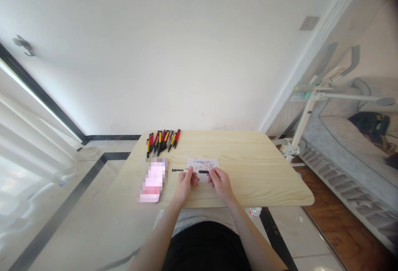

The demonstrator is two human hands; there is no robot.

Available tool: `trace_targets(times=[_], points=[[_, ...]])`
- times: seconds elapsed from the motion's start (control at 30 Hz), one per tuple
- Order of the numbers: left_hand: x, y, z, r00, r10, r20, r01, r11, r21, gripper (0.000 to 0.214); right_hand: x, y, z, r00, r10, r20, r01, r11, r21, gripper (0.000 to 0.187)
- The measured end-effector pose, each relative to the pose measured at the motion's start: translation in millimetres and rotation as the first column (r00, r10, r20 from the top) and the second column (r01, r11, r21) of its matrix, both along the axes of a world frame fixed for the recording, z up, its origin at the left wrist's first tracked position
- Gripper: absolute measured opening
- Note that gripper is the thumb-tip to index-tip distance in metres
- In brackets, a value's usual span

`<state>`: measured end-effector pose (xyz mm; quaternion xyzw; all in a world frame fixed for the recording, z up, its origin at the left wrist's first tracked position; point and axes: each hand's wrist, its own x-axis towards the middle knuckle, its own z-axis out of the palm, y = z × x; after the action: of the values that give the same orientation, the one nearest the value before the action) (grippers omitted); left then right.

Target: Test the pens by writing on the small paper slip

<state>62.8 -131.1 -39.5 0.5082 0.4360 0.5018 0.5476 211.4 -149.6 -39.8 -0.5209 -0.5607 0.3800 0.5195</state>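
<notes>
Where the two hands meet near the front edge of the surface [255, 167], one pen [203, 172] is held level between them. The left hand [185, 184] has its fingers pinched on the pen's middle, and the right hand [220, 183] has its fingers closed on the right end. The pen sits over the near edge of the paper [205, 163]. Spare pens [162, 139] lie fanned at the far edge, well apart. A pink item [153, 184], blurred, lies just left of the left hand.
</notes>
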Motion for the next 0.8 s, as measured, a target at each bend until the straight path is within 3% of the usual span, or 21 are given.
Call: trace_targets(times=[0.23,0.8], points=[[-0.6,-1.1,5.5,0.998,-0.008,-0.069,0.008,1.000,0.000,0.057,0.6,0.0,-0.2,1.000,-0.001,0.019,0.001,1.000,0.023,0.039],[-0.8,-1.0,0.9,1.000,0.019,-0.015,-0.019,1.000,0.017,0.053,0.2,0.1,-3.7,0.997,0.021,-0.073,-0.019,0.999,0.032,0.028]])
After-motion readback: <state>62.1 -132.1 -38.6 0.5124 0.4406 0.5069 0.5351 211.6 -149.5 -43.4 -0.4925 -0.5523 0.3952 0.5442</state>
